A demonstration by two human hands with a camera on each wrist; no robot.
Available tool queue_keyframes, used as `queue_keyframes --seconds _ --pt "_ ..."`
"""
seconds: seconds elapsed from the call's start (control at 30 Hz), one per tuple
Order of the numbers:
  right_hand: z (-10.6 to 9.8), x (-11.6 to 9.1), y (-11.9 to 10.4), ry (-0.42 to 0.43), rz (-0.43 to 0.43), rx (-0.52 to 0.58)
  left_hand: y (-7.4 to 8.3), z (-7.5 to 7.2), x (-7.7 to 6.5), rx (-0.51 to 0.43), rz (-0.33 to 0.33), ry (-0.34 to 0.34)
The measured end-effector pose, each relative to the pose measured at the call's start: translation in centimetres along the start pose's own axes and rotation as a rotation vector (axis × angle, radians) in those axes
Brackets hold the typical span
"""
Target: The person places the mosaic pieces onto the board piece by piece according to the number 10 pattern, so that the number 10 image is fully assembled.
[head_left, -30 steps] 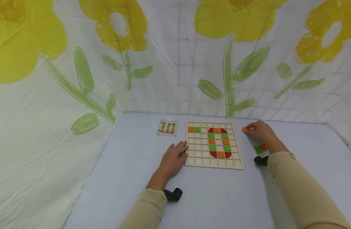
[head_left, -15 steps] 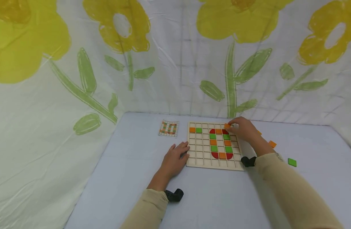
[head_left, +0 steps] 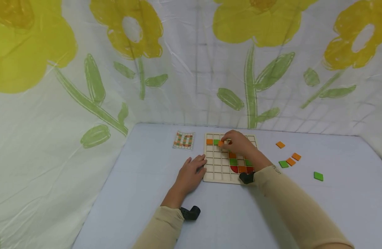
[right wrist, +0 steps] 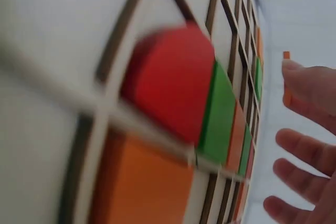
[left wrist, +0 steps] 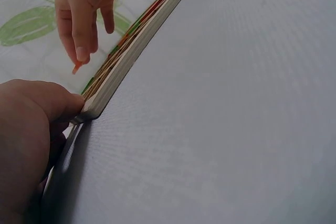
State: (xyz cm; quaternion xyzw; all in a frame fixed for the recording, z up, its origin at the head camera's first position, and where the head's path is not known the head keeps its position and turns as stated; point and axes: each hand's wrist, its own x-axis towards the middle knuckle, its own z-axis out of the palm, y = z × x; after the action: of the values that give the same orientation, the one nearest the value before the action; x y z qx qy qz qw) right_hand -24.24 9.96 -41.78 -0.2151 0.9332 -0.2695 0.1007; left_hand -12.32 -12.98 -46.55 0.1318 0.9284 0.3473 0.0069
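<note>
A: What is seen nearest, at the left hand point(head_left: 188, 174)?

B: The left hand is laid flat on the bench point(head_left: 228, 214), fingers relaxed, with the fingertips pressed against the near left edge of the wooden grid board point(head_left: 209, 169). Nothing is gripped by it.

A: And the right hand point(head_left: 239, 144)?

B: It is held over the board, just beyond and to the right of the left hand. An orange tile point(head_left: 221, 143) is pinched between its thumb and forefinger, above the board's far rows, just right of the orange and green tiles already seated there.

A: What is set in the board beneath that hand?

B: A ring of red, green and orange pieces, partly covered by the wrist.

A: What lies further out?

B: To the right of the right hand, loose tiles point(head_left: 290, 161) are scattered on the bench. Beyond the left hand, a small pattern card point(head_left: 183, 140) is laid flat.
</note>
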Motion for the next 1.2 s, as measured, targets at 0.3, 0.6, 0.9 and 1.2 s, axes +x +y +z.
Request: queue_keyframes --seconds 0.3,0.6,0.9,1.2 --pt "1.3 0.5 -1.1 -0.037 0.053 -0.082 -0.1 0.3 0.1 0.002 -0.001 -0.009" --pt "1.8 0.6 -1.2 -0.043 0.087 -0.11 0.1 0.3 0.0 -0.001 -0.013 -0.016" --pt "1.8 0.6 -1.4 -0.043 0.074 -0.087 0.0 0.1 0.1 0.019 0.002 -0.005" --pt "0.9 0.5 -1.4 -0.033 0.081 -0.044 0.0 0.0 0.1 0.019 0.006 -0.003"
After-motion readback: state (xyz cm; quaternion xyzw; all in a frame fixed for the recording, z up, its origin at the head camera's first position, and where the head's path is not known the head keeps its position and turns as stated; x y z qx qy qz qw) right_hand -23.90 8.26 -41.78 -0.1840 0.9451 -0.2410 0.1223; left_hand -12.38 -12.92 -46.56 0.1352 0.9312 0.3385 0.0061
